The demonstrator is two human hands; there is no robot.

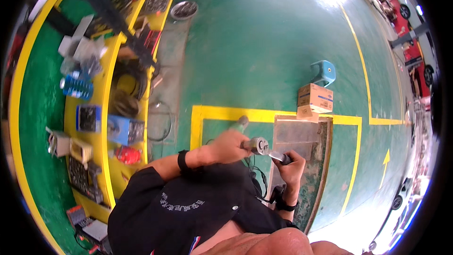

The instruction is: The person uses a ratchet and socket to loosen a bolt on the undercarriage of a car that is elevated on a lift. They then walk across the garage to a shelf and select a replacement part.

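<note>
The angle grinder (pixel 253 142) has a green handle and a grey metal head, and it is seen small and partly hidden by fingers. The left hand (pixel 227 145) has its grip clamped round the grinder's body, and the right hand (pixel 291 163) is closed on the head end, where a dark, flat part sticks out between the fingers. The tool sits between the two hands, above the near edge of a worn metal-topped worktop (pixel 314 170). Its long axis runs from upper left, handle end, down to the right toward the right hand. A cardboard box (pixel 315 98) and a blue plastic stool (pixel 324 72) stand beyond on the green floor (pixel 264 42).
</note>
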